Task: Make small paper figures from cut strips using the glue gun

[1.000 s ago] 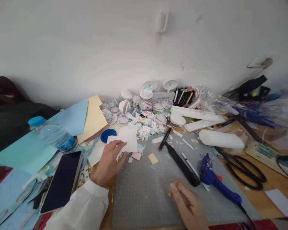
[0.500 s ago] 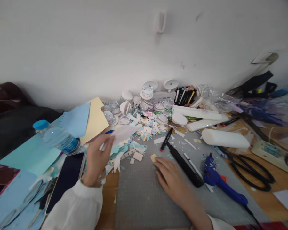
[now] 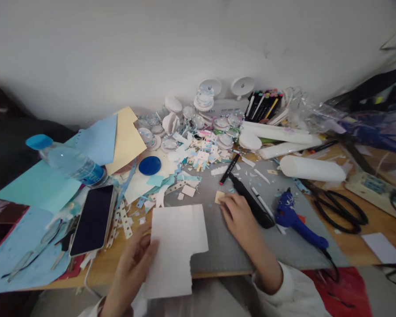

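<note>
Between thumb and fingers, my left hand (image 3: pixel 137 259) grips a white sheet of paper (image 3: pixel 173 246) with a notch cut from its lower right corner. The sheet hangs over the near edge of the grey cutting mat (image 3: pixel 214 251). My right hand (image 3: pixel 239 220) rests on the mat, its fingertips pinching a small cream paper piece (image 3: pixel 219 197); the thumb is partly hidden. Just right of that hand lie a black pen-like tool (image 3: pixel 252 202), a white pen (image 3: pixel 262 202) and a black marker with a red end (image 3: pixel 229 169).
A heap of paper cut-outs (image 3: pixel 203 152) and scraps lies behind the mat. To the right are a blue glue gun (image 3: pixel 300 222), black-handled scissors (image 3: pixel 343 211) and a white roll (image 3: pixel 312 169). Leftward are a phone (image 3: pixel 93 220), water bottle (image 3: pixel 74 163) and blue lid (image 3: pixel 149 165).
My left hand has brought the white sheet from the scrap pile toward me, uncovering the blue lid. My right hand has shifted slightly right with the cream piece. The view has tilted down.
</note>
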The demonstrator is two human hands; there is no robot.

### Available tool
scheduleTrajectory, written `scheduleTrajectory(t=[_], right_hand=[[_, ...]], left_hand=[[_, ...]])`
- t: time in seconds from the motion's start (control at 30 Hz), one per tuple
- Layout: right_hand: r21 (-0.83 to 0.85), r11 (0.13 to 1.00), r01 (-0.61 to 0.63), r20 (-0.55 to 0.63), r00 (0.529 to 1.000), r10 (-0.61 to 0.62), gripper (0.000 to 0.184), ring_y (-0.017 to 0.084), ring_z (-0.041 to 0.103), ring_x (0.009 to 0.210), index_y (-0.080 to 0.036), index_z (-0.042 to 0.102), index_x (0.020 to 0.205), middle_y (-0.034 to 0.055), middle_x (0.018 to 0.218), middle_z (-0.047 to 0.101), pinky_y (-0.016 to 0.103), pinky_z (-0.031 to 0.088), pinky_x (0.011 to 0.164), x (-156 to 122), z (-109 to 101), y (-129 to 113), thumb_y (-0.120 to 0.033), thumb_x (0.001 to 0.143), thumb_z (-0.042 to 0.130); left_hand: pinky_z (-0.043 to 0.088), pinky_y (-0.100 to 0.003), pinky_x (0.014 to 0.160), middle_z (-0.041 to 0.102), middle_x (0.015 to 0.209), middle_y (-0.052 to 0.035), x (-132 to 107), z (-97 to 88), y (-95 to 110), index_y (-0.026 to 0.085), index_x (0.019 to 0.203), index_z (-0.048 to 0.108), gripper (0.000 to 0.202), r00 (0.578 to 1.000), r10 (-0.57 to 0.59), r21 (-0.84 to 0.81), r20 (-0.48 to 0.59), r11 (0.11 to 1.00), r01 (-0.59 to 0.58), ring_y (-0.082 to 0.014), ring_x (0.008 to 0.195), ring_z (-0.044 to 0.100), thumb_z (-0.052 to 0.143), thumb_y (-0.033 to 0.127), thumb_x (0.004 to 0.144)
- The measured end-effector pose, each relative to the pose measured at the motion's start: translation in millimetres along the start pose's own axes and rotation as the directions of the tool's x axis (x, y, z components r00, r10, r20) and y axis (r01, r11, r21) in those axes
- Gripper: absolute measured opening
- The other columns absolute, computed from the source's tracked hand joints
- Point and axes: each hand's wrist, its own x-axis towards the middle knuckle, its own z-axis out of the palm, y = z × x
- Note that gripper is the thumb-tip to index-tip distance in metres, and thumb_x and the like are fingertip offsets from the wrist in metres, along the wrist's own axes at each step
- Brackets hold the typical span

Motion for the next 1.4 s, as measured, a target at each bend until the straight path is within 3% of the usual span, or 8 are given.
scheduleTrajectory(t=[0.1,0.23,0.3,0.37,0.5,0.6,0.97,1.4], right_hand=[[-0.039,0.999,0.001,0.045,0.999,0.0,0.015,0.026,0.054,0.092,-0.017,0.059,0.097,0.0103,0.098,0.059,0.04,0.046,0.083,4.7,-3.7,0.5,-0.013,0.092,0.046],[-0.103,0.994,0.026,0.088,0.996,-0.017,0.015,0.027,0.053,0.094,-0.015,0.059,0.098,0.0118,0.098,0.059,0.038,0.044,0.083,10.0,-6.8,3.0,-0.011,0.091,0.046],[-0.135,0.99,0.038,0.095,0.995,-0.025,0.015,0.027,0.053,0.094,-0.014,0.058,0.096,0.0125,0.097,0.059,0.038,0.044,0.082,11.6,-7.4,4.0,-0.011,0.091,0.045],[-0.165,0.985,0.053,0.103,0.994,-0.037,0.014,0.027,0.054,0.091,-0.015,0.058,0.094,0.0124,0.095,0.06,0.037,0.043,0.08,12.9,-7.8,4.4,-0.012,0.091,0.045],[-0.207,0.975,0.087,0.122,0.991,-0.062,0.014,0.026,0.055,0.083,-0.017,0.057,0.088,0.011,0.086,0.06,0.035,0.042,0.073,16.8,-10.5,4.0,-0.014,0.091,0.043],[-0.21,0.973,0.099,0.117,0.99,-0.076,0.017,0.024,0.056,0.077,-0.018,0.056,0.088,0.0096,0.08,0.06,0.034,0.042,0.07,20.1,-15.2,4.2,-0.012,0.091,0.04],[-0.136,0.984,0.119,0.116,0.988,-0.104,0.021,0.029,0.053,0.104,-0.016,0.055,0.109,0.0143,0.111,0.061,0.04,0.042,0.085,21.3,-12.4,10.1,-0.019,0.089,0.051],[-0.175,0.98,0.092,0.12,0.99,-0.072,0.019,0.029,0.051,0.095,-0.016,0.058,0.106,0.014,0.104,0.059,0.039,0.041,0.08,27.0,-6.2,9.5,-0.02,0.089,0.051]], left_hand=[[0.059,-0.028,0.071,0.073,0.103,-0.0088,-17.4,3.2,-9.0,0.023,0.126,0.042,0.039,0.993,0.036,0.055,0.116,0.998,-0.042,-0.0215,0.09,0.071,0.052,0.04,0.092],[0.059,-0.033,0.08,0.066,0.117,-0.0103,-25.5,-7.9,-10.8,0.025,0.134,0.039,0.041,0.965,0.255,0.448,0.058,0.858,-0.253,-0.0223,0.1,0.068,0.049,0.028,0.094],[0.053,-0.04,0.093,0.059,0.127,-0.0125,-22.5,-15.7,-8.6,0.022,0.13,0.046,0.04,0.877,0.479,0.653,0.042,0.651,-0.387,-0.0258,0.113,0.061,0.053,0.021,0.091],[0.047,-0.043,0.101,0.055,0.131,-0.014,-16.4,-19.5,-4.2,0.02,0.126,0.051,0.038,0.771,0.617,0.733,0.155,0.451,-0.509,-0.027,0.123,0.053,0.054,0.014,0.089],[0.046,-0.039,0.103,0.056,0.134,-0.0128,-1.0,-7.4,3.9,0.018,0.125,0.054,0.037,0.634,0.5,0.608,0.59,0.241,-0.756,-0.0242,0.129,0.048,0.048,0.009,0.09],[0.045,-0.043,0.105,0.052,0.141,-0.0104,9.3,10.0,2.5,0.02,0.13,0.053,0.038,0.573,0.332,0.538,0.749,0.199,-0.819,-0.0257,0.134,0.044,0.048,0.015,0.092],[0.042,-0.044,0.103,0.037,0.152,-0.0109,11.3,36.7,-17.5,0.019,0.145,0.036,0.055,0.711,0.253,0.705,0.656,0.132,-0.697,-0.0284,0.137,0.038,0.051,0.031,0.093],[0.033,-0.047,0.111,0.031,0.155,-0.0094,7.4,39.4,-21.6,0.02,0.148,0.031,0.059,0.726,0.288,0.711,0.625,0.174,-0.681,-0.0296,0.143,0.026,0.048,0.034,0.093]])
